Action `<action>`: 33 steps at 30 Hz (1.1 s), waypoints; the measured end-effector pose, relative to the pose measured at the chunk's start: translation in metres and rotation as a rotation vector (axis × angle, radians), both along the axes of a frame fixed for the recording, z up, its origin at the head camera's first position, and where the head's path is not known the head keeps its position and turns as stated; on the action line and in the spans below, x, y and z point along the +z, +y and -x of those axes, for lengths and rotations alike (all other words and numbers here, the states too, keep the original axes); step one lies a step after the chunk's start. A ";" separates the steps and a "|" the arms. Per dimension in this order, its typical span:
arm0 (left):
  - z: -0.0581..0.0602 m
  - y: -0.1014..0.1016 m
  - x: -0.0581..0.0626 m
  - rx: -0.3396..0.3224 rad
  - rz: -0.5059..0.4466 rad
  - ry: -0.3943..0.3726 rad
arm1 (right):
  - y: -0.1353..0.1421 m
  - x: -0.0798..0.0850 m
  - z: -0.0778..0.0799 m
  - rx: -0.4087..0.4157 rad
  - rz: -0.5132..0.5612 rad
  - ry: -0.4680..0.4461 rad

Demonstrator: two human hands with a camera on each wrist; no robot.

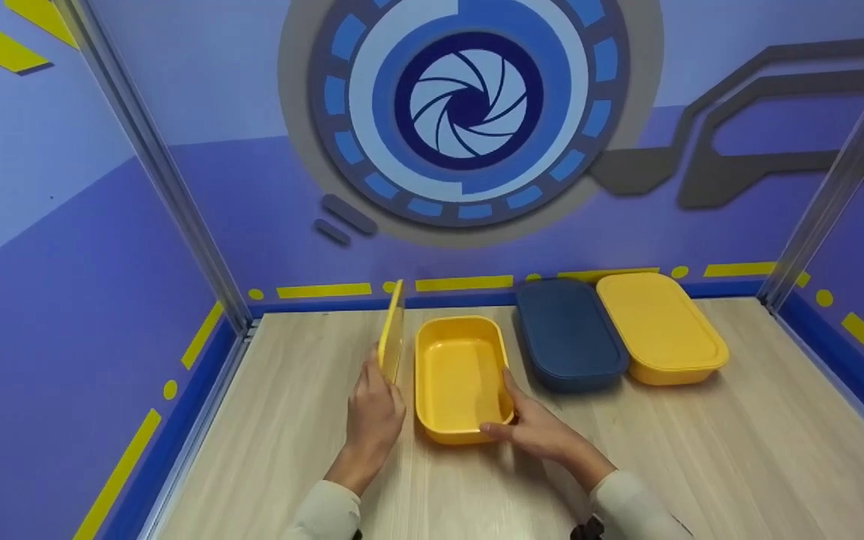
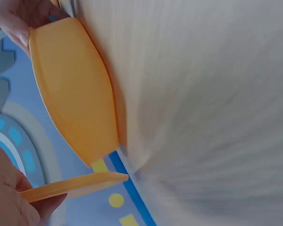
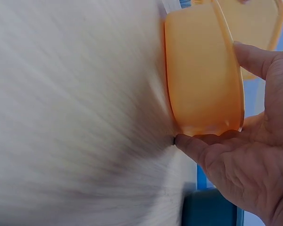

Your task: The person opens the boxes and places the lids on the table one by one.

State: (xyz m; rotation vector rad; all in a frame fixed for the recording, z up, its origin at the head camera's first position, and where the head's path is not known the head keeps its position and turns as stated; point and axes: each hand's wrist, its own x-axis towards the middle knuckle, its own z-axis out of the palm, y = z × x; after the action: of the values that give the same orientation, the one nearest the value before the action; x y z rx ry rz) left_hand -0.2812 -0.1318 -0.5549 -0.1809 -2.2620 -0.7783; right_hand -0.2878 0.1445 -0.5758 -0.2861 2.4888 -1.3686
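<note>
My left hand (image 1: pixel 376 409) grips a yellow lid (image 1: pixel 391 330) by its near end. The lid stands nearly upright on its side, left of an uncovered yellow food container (image 1: pixel 458 375). In the left wrist view the lid (image 2: pixel 85 182) shows edge-on, pinched between thumb and fingers. My right hand (image 1: pixel 541 431) holds the container at its near right corner, thumb at the near rim and fingers along the right wall. The right wrist view shows the container's outer wall (image 3: pixel 205 70) between thumb and fingers, its base at the tabletop. Nothing lies inside the container.
To the right, a dark blue lidded container (image 1: pixel 571 330) stands beside a yellow lidded container (image 1: pixel 661 326), both near the back wall. The wooden table (image 1: pixel 267 465) is bounded by printed panels (image 1: pixel 237 195) and metal corner posts (image 1: pixel 154 150).
</note>
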 end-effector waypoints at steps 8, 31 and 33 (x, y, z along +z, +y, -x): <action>0.003 -0.015 -0.004 0.049 -0.066 -0.079 | -0.001 0.002 -0.001 -0.002 -0.015 0.003; 0.008 -0.079 -0.005 0.182 -0.039 -0.345 | 0.000 0.002 -0.004 -0.007 -0.024 0.003; 0.009 -0.084 -0.005 0.189 -0.020 -0.363 | 0.000 0.001 -0.004 -0.009 -0.020 0.005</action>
State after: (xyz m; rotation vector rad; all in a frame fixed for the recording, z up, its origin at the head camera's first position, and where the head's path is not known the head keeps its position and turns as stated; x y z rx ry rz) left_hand -0.2906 -0.2153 -0.5600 0.1978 -2.5619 -0.7815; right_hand -0.2840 0.1441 -0.5746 -0.2742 2.5088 -1.3474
